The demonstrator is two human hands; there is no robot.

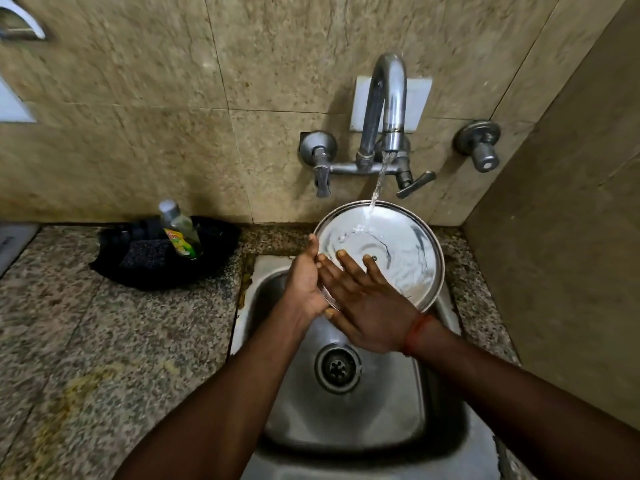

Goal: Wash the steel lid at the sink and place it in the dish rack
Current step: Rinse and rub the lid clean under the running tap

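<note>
- Lower frame: our 2 forearms enter from the bottom corners and converge over the steel sink (349,455); its drain sits at centre, just below the hands.
- Right hand (363,306), centre frame: spread flat, fingers extended, palm pressed against the lid's inner face. It grips nothing; we judge it is rubbing the surface. A red thread band circles the wrist.
- Left hand (306,280), just left of it: closed on the lid's left rim, thumb on the near side, fingers hidden behind.
- Steel lid (398,251), centre-right: held tilted above the back of the sink, hollow side toward us, a small rivet visible at its middle. No soap film that we can see.
- Handling judgement: thin, stiff steel, light, not fragile, but wet and therefore slippery. The rim is the secure hold; any knob on the far face is out of view.
- Water from the tap (386,98), upper centre, strikes the lid's upper edge and runs down it.
- Left of the sink, on the granite counter: a black tray (114,268) with a scrub pad and a soap bottle (180,232).
- Dish rack: not in view. Placement step not yet done.
</note>
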